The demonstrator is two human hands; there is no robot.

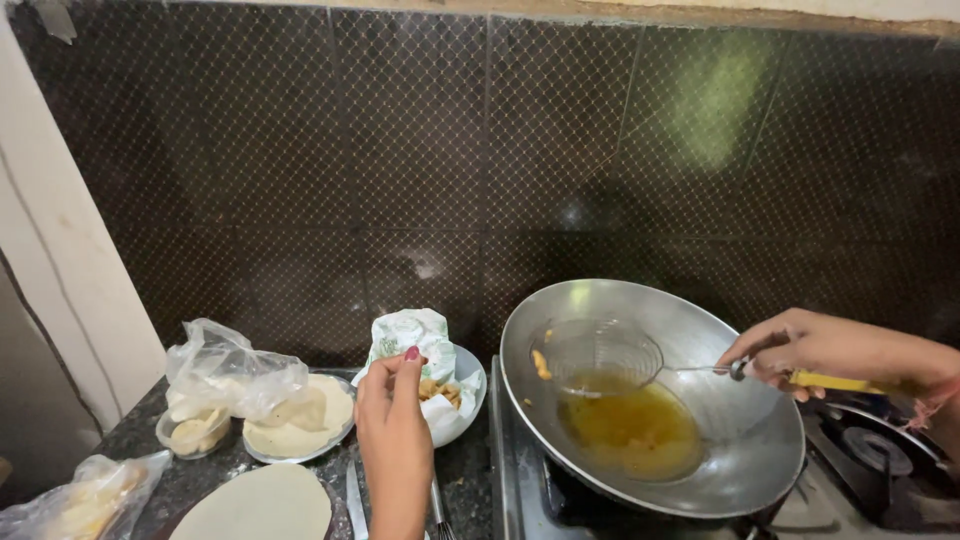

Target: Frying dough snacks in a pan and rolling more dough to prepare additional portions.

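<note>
At the right of the frame the right hand (790,350) closes its grip around the yellow handle (835,382) of a wire skimmer (597,357), fingers wrapped tight about the handle where it meets the metal stem. The skimmer's mesh bowl hangs inside a large steel wok (745,460) in the lower centre-right, just above a pool of amber frying oil (632,428), with a small yellowish fried piece (540,364) clinging to its left edge. The wok sits on a gas stove (880,470) whose burner ring shows at the lower right.

In the lower centre the left hand (393,405) is raised with fingertips pressed together in a pinch; whether anything small lies between them cannot be told. It hovers just beside a steel bowl (472,385) lined with paper napkin (408,335) and holding fried pieces (440,390).

At the lower left, on the dark speckled desk (135,430), stands a plate of raw flat discs of dough (300,425) partly covered by a crumpled clear plastic bag (225,370). A single pale disc (258,505) lies at the bottom edge, and another plastic bag (85,495) sits in the lower left corner. Dark patterned tiles (400,150) fill the upper frame
</note>
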